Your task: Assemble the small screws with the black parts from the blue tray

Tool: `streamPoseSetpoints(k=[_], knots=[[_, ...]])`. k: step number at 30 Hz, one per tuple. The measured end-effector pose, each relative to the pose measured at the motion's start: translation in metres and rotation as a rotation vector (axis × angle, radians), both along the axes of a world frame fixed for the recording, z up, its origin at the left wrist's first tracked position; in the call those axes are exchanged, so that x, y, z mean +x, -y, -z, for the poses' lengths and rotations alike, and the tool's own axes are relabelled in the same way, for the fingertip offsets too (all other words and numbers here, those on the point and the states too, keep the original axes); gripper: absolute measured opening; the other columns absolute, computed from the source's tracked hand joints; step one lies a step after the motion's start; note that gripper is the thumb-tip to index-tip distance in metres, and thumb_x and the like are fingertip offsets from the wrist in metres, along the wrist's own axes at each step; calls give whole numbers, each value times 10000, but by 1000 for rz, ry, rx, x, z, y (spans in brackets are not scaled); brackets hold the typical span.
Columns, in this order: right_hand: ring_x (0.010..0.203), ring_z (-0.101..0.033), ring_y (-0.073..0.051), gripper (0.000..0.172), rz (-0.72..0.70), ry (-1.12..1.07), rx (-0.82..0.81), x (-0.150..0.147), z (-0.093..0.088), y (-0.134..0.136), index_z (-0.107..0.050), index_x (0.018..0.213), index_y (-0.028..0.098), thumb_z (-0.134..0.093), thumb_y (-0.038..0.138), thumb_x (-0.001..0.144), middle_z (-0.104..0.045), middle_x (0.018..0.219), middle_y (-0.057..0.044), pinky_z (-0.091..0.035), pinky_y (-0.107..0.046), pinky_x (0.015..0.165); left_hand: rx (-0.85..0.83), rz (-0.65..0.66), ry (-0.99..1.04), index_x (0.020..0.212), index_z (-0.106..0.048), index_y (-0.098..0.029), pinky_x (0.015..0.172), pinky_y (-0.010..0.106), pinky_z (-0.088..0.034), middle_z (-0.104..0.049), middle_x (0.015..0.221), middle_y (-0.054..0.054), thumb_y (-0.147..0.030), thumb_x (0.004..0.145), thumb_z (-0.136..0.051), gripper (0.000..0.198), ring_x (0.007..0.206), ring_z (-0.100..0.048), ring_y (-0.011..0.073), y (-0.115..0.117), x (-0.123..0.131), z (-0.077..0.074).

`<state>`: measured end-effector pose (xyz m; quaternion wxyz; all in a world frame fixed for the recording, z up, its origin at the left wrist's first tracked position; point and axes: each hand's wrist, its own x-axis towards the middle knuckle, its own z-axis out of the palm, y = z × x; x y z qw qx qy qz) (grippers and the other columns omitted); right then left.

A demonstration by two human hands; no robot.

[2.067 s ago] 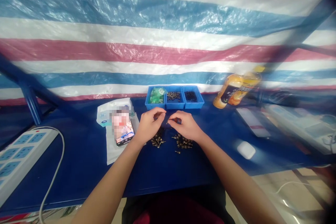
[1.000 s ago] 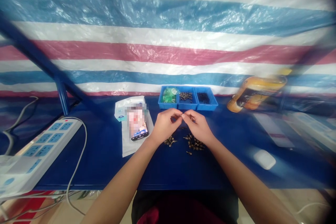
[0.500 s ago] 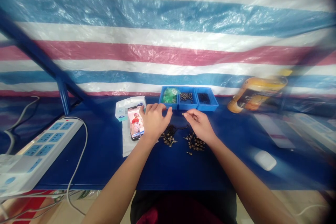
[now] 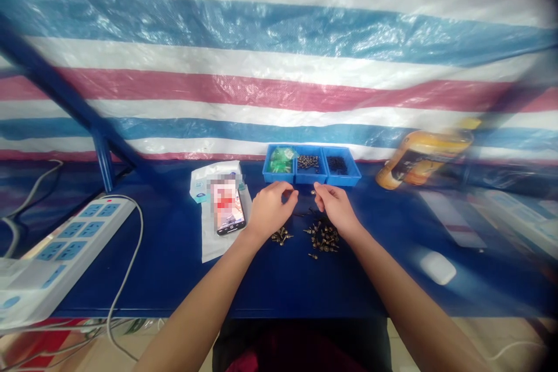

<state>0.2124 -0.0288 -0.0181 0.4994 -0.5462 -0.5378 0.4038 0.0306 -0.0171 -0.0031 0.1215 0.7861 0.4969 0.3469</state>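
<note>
Left hand [image 4: 272, 209]: fingers curled, contents indeterminate. Right hand [image 4: 335, 209]: pinching one brass part [image 4: 313, 192]. Two part piles [image 4: 323, 237]. Three blue bins [image 4: 305, 179]. Blue table [image 4: 174, 267]; striped tarp [image 4: 279, 81] behind.

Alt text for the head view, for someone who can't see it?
The left hand and right hand nearly meet above two heaps of brass parts on a blue table, the right seemingly pinching one brass piece. Behind sits a blue three-bin tray; a phone lies left, an orange bottle right.
</note>
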Motion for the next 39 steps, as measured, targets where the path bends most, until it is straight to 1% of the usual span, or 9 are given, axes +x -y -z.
streamPoseSetpoints(k=[2,4,6,9,12,15,17,23,39], knots=[[520,-494,-122,380,4,-88,19,-1,0,0,-615,903,208,-575,585,869,-576,638,23,-423,-290,572,-15,-20,30,884,-662,-237,704,294,-464,-710,850,12,-339,922,-543,161,742,-643,183,-1,-1,-1],[548,-538,-122,510,-7,-171,36,-2,-1,1,-506,1256,264,-627,544,848,-648,789,23,-462,-303,614,-28,-35,50,876,-662,-240,697,293,-463,-709,832,6,-334,917,-547,154,724,-638,181,-2,-1,-1],[565,-557,-126,582,-43,-174,30,-2,-3,1,-440,1347,281,-623,528,852,-664,839,16,-476,-313,631,-38,-34,56,878,-665,-247,697,293,-463,-710,829,1,-313,910,-547,138,724,-640,182,-2,-1,0],[623,-572,-146,407,-124,22,24,-1,-4,3,-601,1176,230,-564,515,888,-655,808,-10,-464,-314,636,-47,-23,49,897,-675,-259,709,295,-468,-716,836,-5,-264,888,-556,119,745,-652,189,-3,-2,1],[769,-584,-181,295,-282,408,96,0,-4,7,-686,1016,225,-598,472,880,-666,869,-39,-445,-338,726,-56,-21,40,915,-679,-259,725,300,-477,-724,849,0,-235,875,-559,129,768,-666,196,-4,-3,3],[933,-552,-234,227,-407,762,168,0,-3,12,-713,962,261,-668,452,847,-664,953,-46,-384,-396,833,-63,-20,36,918,-677,-259,737,301,-481,-729,862,4,-232,876,-552,134,783,-671,198,-4,-3,4],[969,-531,-242,179,-425,864,175,0,-2,13,-716,975,289,-664,419,865,-660,981,-38,-341,-420,868,-69,-21,31,917,-675,-262,734,298,-479,-730,866,0,-243,881,-548,134,782,-669,195,-3,-3,3],[932,-527,-203,154,-443,910,171,-2,0,11,-723,887,285,-580,291,942,-669,966,-13,-284,-412,890,-84,-30,5,906,-670,-255,716,278,-469,-728,862,-4,-264,899,-532,139,783,-661,185,-1,-2,0],[901,-521,-199,240,-393,1029,258,-5,3,13,-649,887,208,-443,246,1006,-637,906,-40,-259,-391,892,-80,-20,1,904,-658,-255,724,277,-466,-717,854,-13,-282,913,-524,138,773,-654,177,-4,-4,2]])
